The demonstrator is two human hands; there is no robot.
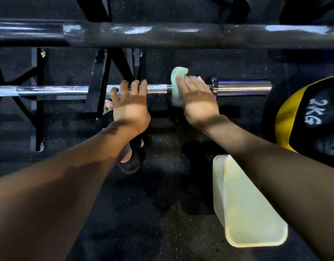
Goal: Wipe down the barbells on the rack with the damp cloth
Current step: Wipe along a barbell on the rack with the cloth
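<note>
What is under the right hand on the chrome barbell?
The green cloth is draped over the chrome barbell, held there by the right hand. The bar section beneath the cloth and hand is covered, so its condition cannot be seen.

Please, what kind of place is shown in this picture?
Most likely a gym, probably its weights area. A chrome barbell lies across a black metal rack, a second dark bar sits above it, a yellow and black ball marked 2KG is beside it, and the floor is speckled rubber.
</note>
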